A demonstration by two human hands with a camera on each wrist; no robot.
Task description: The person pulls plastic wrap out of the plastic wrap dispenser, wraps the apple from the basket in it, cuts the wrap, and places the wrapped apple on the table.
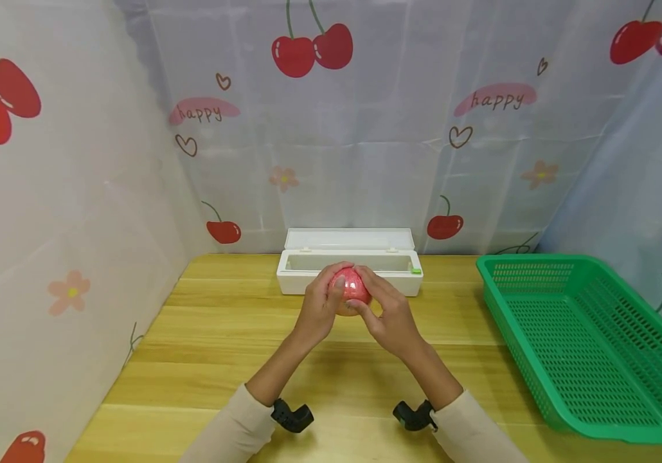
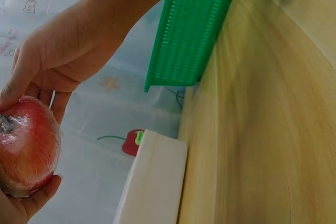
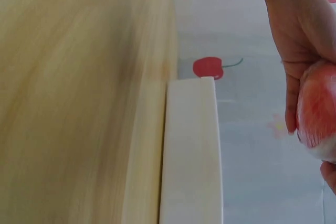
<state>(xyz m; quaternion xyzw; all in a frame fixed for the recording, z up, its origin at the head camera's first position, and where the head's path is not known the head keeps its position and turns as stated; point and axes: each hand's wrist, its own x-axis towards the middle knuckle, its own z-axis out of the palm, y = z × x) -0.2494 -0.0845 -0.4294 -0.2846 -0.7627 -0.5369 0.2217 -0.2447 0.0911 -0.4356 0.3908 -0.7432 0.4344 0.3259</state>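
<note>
Both hands hold a red apple [image 1: 351, 284] above the table, in front of a white box. Clear plastic film wraps the apple, shiny and wrinkled; its dark stem [image 2: 6, 124] shows under the film in the left wrist view. My left hand [image 1: 321, 307] grips the left side, thumb on the near face. The right hand [image 1: 390, 316] grips the other side, its thumb low on the front. Fingers of both hands meet near the top. In the right wrist view the apple [image 3: 318, 109] is partly cut off by the frame edge.
Behind the hands stands the long white box [image 1: 349, 284] with its lid [image 1: 349, 239] raised and a small green piece [image 1: 416, 271] at its right end. A green plastic basket [image 1: 539, 366] sits on the right of the wooden table [image 1: 221, 360]. Cherry-print curtains [image 1: 366, 128] enclose the table.
</note>
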